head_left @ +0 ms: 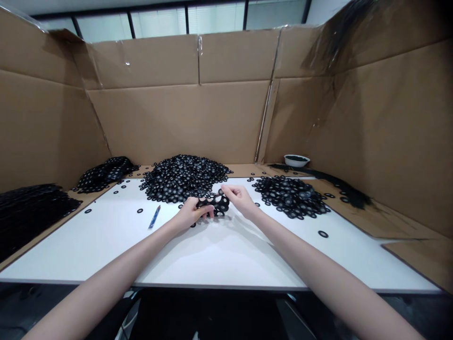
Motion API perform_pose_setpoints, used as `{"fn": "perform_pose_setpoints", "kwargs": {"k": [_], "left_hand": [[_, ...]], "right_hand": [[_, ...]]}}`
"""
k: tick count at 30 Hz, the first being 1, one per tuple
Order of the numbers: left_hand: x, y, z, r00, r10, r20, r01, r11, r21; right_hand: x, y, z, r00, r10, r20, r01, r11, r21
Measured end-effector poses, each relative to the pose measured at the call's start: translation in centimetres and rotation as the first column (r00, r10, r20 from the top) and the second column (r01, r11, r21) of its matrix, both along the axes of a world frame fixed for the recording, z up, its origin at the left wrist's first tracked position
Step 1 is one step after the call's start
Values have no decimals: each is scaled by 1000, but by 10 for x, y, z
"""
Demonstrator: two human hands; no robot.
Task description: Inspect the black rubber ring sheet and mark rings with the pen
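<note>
My left hand (188,215) grips a black sheet with rows of round holes (222,202), which is held bent just above the white tabletop. At the sheet's upper right edge, my right hand (240,199) is closed in a pinch, with a small black ring (221,192) at its fingertips. Whether that ring is still joined to the sheet I cannot tell. Behind the left hand rises a large pile of black rings (182,174). To the right of my right hand lies a smaller, flatter pile of rings (292,196).
A blue craft knife or pen-like tool (154,217) lies left of centre. Perforated black sheets (106,174) and a dark stack (31,212) line the left side. Black strands (339,184) and a white bowl (296,161) are at right. Cardboard walls (177,123) enclose the table (226,264).
</note>
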State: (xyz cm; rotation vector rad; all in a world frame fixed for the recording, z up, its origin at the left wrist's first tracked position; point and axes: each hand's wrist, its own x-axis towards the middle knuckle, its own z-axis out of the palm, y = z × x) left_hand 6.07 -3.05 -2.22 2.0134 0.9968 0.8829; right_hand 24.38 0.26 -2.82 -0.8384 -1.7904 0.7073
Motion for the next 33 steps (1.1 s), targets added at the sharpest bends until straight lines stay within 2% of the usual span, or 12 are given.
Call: {"fn": "perform_pose_setpoints", "kwargs": {"k": [4, 12, 14, 15, 17, 20, 22, 24, 27, 29, 33], "left_hand": [[1, 4, -3, 998, -8, 62, 10, 999, -35], [2, 8, -7, 989, -38, 141, 43, 998, -35], [0, 6, -8, 988, -44, 147, 53, 997, -53], [-1, 5, -8, 988, -48, 145, 59, 996, -68], [-4, 4, -9, 990, -54, 128, 66, 993, -95], [-7, 4, -8, 994, -52, 97, 61, 993, -97], [-6, 4, -6, 993, -54, 101, 63, 994, -94], [-5, 2, -4, 992, -54, 113, 66, 992, -106], [-5, -1, 0, 994, -31, 102, 43, 992, -122], [-5, -2, 1, 995, -21, 98, 33, 992, -121], [-6, 1, -2, 991, -53, 126, 67, 992, -110]], "right_hand": [[3, 7, -1, 997, -62, -52, 60, 998, -35], [-2, 10, -7, 994, -84, -74, 80, 995, -53], [5, 17, -8, 989, -127, -75, 123, 991, -57], [13, 22, -8, 965, -234, -117, 229, 972, -57], [34, 33, -8, 889, -415, -193, 409, 910, -70], [70, 47, -7, 746, -646, -161, 658, 753, 27], [91, 51, -7, 625, -779, 48, 764, 623, 167], [106, 53, -9, 442, -861, 252, 815, 503, 289], [122, 54, -12, 242, -896, 373, 857, 377, 350], [130, 56, -15, 176, -883, 436, 885, 335, 322], [140, 60, -17, 174, -834, 524, 906, 343, 246]]}}
